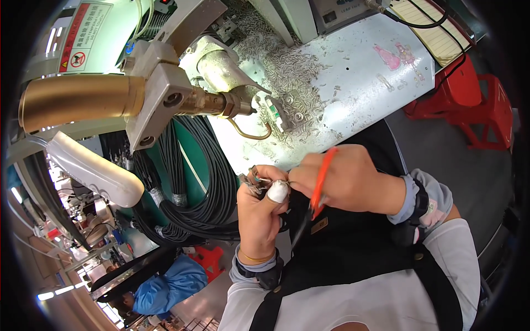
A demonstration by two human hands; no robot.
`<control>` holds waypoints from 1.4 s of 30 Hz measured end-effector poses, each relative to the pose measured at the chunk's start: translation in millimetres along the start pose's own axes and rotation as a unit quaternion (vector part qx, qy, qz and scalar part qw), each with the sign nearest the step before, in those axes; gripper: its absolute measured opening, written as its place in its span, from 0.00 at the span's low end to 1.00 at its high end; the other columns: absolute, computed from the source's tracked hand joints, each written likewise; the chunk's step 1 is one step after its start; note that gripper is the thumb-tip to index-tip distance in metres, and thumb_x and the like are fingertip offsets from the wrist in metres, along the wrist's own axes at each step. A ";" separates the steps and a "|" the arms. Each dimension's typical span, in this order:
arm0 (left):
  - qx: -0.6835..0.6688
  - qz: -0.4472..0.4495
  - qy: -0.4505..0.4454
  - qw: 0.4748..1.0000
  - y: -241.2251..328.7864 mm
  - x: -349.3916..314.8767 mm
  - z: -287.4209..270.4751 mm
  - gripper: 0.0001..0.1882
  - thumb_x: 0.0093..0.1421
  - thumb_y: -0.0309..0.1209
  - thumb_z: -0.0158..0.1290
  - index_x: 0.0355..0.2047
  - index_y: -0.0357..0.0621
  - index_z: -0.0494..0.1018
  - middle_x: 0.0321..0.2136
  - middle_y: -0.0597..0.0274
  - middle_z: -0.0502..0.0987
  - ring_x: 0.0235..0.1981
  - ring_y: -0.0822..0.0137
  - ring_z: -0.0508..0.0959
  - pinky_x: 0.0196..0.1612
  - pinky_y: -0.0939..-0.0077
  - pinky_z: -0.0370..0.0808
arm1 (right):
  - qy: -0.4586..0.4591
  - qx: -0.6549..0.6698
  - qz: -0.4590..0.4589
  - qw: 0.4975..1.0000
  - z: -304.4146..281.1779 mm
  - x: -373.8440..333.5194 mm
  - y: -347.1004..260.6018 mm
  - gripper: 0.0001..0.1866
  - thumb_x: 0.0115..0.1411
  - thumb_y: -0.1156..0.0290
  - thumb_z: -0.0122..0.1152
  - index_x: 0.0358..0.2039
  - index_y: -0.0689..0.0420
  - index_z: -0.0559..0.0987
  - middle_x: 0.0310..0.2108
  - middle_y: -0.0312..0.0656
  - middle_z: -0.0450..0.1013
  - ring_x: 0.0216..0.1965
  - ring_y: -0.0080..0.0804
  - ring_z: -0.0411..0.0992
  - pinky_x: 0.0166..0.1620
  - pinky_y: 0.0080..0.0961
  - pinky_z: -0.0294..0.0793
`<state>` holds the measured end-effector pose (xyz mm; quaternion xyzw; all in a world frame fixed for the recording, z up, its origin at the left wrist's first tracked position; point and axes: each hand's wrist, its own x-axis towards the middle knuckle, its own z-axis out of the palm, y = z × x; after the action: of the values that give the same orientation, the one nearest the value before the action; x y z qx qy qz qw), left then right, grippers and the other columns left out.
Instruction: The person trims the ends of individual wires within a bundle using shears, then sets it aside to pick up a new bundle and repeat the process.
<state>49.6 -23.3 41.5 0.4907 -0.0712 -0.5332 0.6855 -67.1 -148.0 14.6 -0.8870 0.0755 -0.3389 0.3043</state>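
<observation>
My left hand (258, 212) is closed, its thumb tip wrapped in a white covering (278, 191). Thin wires and small metal pieces (255, 186) of a cable end stick out between its fingers. Close beside it, my right hand (353, 176) is closed with its fingertips meeting the left thumb. An orange-handled hand tool (324, 177) with a dark lower end rests in the right hand; its exact kind is unclear. Below the hands a black cable (298, 231) hangs in front of the black apron (353, 243). What the right fingertips pinch is too small to make out.
A white worktop (375, 83) carries many small metal pieces (292, 69) around a small fixture (276, 113). A brass-coloured soldering head (83, 102) and white lamp (96, 171) stand left. Coiled black cables (212, 193) lie nearby. Red stools (469, 99) stand right; a person in blue (171, 284) sits lower left.
</observation>
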 end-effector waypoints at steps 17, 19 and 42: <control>0.289 0.098 0.102 0.947 -9.4 -3.1 -0.2 0.06 0.48 0.16 0.52 0.27 0.38 0.69 0.21 0.72 0.68 0.19 0.85 0.63 0.22 0.92 0.58 | 0.078 0.054 0.059 0.994 -10.6 1.3 3.0 0.16 0.43 0.68 0.55 0.36 0.54 0.76 0.18 0.27 0.66 0.14 0.16 0.62 0.17 0.13 0.56; 0.259 0.076 0.097 0.958 -7.9 -4.5 0.4 0.07 0.48 0.16 0.52 0.27 0.38 0.69 0.21 0.71 0.68 0.21 0.85 0.63 0.23 0.91 0.59 | 0.034 -0.042 -0.019 0.998 -10.6 0.4 1.6 0.14 0.43 0.69 0.56 0.34 0.55 0.75 0.17 0.28 0.67 0.14 0.17 0.63 0.18 0.14 0.58; 0.234 0.172 0.110 0.951 -9.0 -5.0 10.1 0.06 0.50 0.19 0.52 0.30 0.36 0.69 0.24 0.68 0.70 0.21 0.81 0.65 0.24 0.89 0.60 | -0.102 0.202 0.304 0.926 -7.2 -7.3 -5.4 0.09 0.48 0.68 0.59 0.20 0.59 0.71 0.13 0.39 0.67 0.15 0.29 0.68 0.19 0.21 0.64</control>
<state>35.3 -24.9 42.0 0.6732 -0.2011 -0.3179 0.6366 -77.7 -144.8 18.0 -0.7712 0.2396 -0.1460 0.5714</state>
